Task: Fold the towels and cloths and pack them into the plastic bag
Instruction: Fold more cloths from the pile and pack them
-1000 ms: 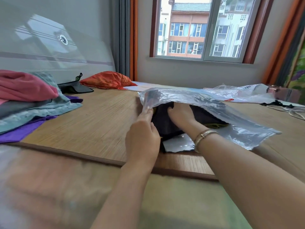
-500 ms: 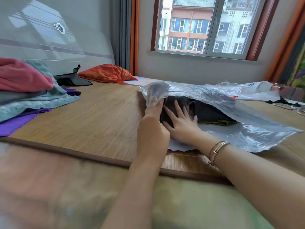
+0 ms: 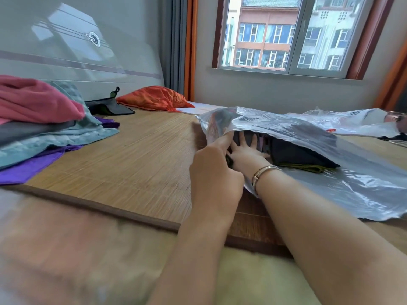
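Observation:
A clear plastic bag (image 3: 319, 133) lies on the bamboo mat (image 3: 132, 155) with its mouth facing me. Inside sits a stack of dark folded cloths (image 3: 301, 155) with an olive one at the bottom. My left hand (image 3: 213, 170) pinches the upper lip of the bag at its left corner and holds the mouth up. My right hand (image 3: 246, 153) reaches into the mouth with fingers spread flat against the dark stack. A pile of unfolded towels (image 3: 41, 119), pink, teal, grey and purple, lies at the far left.
An orange cushion (image 3: 154, 99) and a dark grey cloth (image 3: 108, 106) lie by the headboard. A second clear bag (image 3: 352, 122) lies behind the first at the right. The mat's dark front edge (image 3: 99, 208) runs across, with a blurred blanket below it.
My right hand has gone from lying over the dark stack to pressing it deeper into the bag with spread fingers. My left hand kept holding the bag's lip up.

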`<action>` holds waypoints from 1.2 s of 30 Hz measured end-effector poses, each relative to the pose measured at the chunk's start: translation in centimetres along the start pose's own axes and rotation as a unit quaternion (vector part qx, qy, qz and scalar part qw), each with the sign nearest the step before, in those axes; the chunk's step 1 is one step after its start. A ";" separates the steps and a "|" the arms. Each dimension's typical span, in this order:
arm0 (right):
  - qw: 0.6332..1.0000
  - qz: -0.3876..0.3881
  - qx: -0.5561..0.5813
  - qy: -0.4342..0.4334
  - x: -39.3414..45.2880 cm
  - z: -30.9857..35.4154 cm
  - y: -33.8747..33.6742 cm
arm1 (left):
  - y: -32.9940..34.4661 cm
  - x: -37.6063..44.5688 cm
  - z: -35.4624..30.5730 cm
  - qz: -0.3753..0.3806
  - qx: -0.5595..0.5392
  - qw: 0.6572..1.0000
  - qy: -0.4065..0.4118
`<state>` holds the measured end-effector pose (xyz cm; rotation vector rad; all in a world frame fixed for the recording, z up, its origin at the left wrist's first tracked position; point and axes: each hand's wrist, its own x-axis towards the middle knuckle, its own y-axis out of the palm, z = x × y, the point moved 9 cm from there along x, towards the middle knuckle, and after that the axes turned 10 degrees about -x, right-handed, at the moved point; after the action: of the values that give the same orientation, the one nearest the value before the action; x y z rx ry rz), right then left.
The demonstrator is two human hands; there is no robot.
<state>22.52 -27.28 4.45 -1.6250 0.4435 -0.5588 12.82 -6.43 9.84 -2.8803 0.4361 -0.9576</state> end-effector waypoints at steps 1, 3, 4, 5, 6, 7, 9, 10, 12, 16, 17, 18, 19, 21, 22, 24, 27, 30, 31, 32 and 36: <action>1.000 0.004 -0.003 -0.001 0.4 0.0 0.0 | 0.0 0.1 0.0 0.003 -0.003 1.000 0.000; 1.000 0.004 0.000 -0.010 0.7 0.1 0.0 | 0.2 0.2 0.0 0.007 -0.001 1.000 0.004; 1.000 -0.005 0.009 -0.018 0.6 0.1 0.0 | 0.2 0.2 0.0 0.011 0.001 1.000 0.007; 0.999 -0.020 0.020 -0.028 0.2 0.1 -0.1 | 0.3 0.2 -0.1 0.016 0.003 1.000 0.013; 0.998 -0.036 0.030 -0.039 -0.4 0.0 -0.2 | 0.4 0.2 -0.2 0.022 0.000 1.000 0.020; 0.997 -0.047 0.034 -0.052 -1.2 -0.2 -0.3 | 0.4 0.1 -0.3 0.029 -0.005 0.999 0.026; 0.995 -0.052 0.024 -0.076 -3.7 -0.7 -0.4 | 0.6 0.0 -0.2 0.043 -0.017 0.998 0.035; 0.995 -0.045 0.019 -0.087 -5.2 -1.0 -0.4 | 0.7 -0.2 -0.2 0.050 -0.020 0.998 0.038; 0.994 -0.031 0.018 -0.105 -8.6 -1.4 -0.5 | 0.6 -0.9 -0.3 0.059 -0.022 0.997 0.040; 0.987 -0.076 -0.001 -0.139 -16.0 -1.3 -2.3 | -1.0 -2.8 -0.5 0.049 -0.036 0.998 0.018; 0.984 -0.099 0.007 -0.147 -17.7 -1.0 -3.1 | -1.7 -3.2 -0.6 0.044 -0.038 0.998 0.012; 0.980 -0.122 0.016 -0.155 -19.2 -0.7 -4.0 | -2.5 -3.6 -0.7 0.037 -0.040 0.999 0.005; 0.976 -0.146 0.025 -0.158 -20.7 -0.3 -4.8 | -3.5 -3.9 -0.7 0.028 -0.039 0.999 -0.002; 0.966 -0.200 0.037 -0.163 -23.3 0.6 -6.6 | -6.0 -4.4 -0.5 0.001 -0.034 0.999 -0.022; 0.959 -0.223 0.036 -0.170 -24.4 1.4 -7.4 | -7.4 -4.7 -0.4 -0.013 -0.032 0.999 -0.033; 0.949 -0.247 0.035 -0.195 -26.1 3.5 -8.5 | -10.4 -5.4 0.1 -0.040 -0.022 0.997 -0.056; 0.937 -0.244 0.059 -0.242 -26.7 7.6 -9.1 | -14.8 -6.3 1.2 -0.079 -0.013 0.993 -0.087; 0.927 -0.225 0.095 -0.286 -26.2 12.3 -8.8 | -19.1 -6.7 2.0 -0.133 -0.005 0.987 -0.093; 0.926 -0.207 0.108 -0.298 -25.8 14.0 -8.4 | -20.5 -6.8 2.3 -0.154 0.003 0.983 -0.094; 0.925 -0.184 0.123 -0.310 -25.2 15.8 -7.8 | -21.9 -6.8 2.8 -0.173 0.012 0.980 -0.100; 0.921 -0.096 0.154 -0.345 -21.9 22.1 -4.8 | -26.6 -6.9 5.4 -0.212 0.062 0.969 -0.106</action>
<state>17.78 3.80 5.16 -1.4502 -0.3184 -0.1537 17.21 20.95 5.80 -2.9693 -0.2593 -0.6725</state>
